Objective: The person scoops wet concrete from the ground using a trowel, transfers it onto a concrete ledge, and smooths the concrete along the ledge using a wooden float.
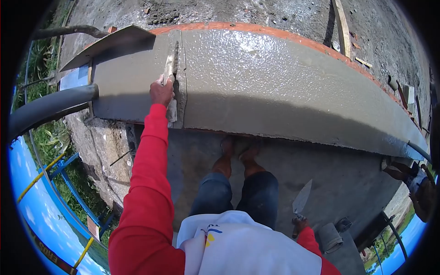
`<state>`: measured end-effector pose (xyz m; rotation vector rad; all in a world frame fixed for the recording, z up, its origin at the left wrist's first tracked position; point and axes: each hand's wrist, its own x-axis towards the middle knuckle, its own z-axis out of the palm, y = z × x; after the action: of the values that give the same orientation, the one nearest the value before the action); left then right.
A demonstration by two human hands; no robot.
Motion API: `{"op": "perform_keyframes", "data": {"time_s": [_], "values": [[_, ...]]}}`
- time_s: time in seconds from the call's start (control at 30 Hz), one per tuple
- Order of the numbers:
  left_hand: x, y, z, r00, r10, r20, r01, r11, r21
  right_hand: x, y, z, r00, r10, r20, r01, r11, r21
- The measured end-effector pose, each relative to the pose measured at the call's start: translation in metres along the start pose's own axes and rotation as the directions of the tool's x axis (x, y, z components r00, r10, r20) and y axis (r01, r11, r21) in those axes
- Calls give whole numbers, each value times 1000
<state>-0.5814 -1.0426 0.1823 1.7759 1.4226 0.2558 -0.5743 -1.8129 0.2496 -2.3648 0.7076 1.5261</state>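
Observation:
My left hand [161, 92] is closed around a long, narrow float [172, 111] caked with pale mortar, lying across the wall top. The float is at a ridge of mortar [182, 91], where a smooth grey stretch on the left meets a wet, shiny coat of mortar [256, 91] on the right. Low on the right, my right hand [300, 224] grips the handle of a pointed trowel [302, 197]. The trowel's blade points away from me, held above the floor and apart from the wall. My fingers partly hide both handles.
Red brick [270, 32] edges the wall's far side. A thick grey pipe [55, 107] and a thin board [110, 46] sit at the left end. Another person [419, 185] is at the far right. A folded grey bundle [330, 238] lies near my right hand.

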Motion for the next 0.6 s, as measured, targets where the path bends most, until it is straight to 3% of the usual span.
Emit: {"op": "perform_keyframes", "data": {"time_s": [0.07,0.17,0.33,0.37,0.47,0.6], "values": [[-15,10,16,1000,5,12,-5,1000,8,13,32,4,999,38,20,-38,999,-2],[-39,27,52,1000,-4,7,4,999,-37,37,96,6,996,-52,76,47,996,74],[-85,67,120,996,66,52,-59,990,-125,69,161,-1,999,40,3,-40,998,-40],[-95,76,136,999,22,47,-16,989,-144,77,168,-7,998,54,-30,-55,997,-48],[-132,121,173,999,-15,42,18,998,-68,91,196,-25,999,19,45,-28,977,211],[-147,126,232,999,-23,24,26,990,-140,97,214,-64,998,59,-19,-57,993,104]]}}
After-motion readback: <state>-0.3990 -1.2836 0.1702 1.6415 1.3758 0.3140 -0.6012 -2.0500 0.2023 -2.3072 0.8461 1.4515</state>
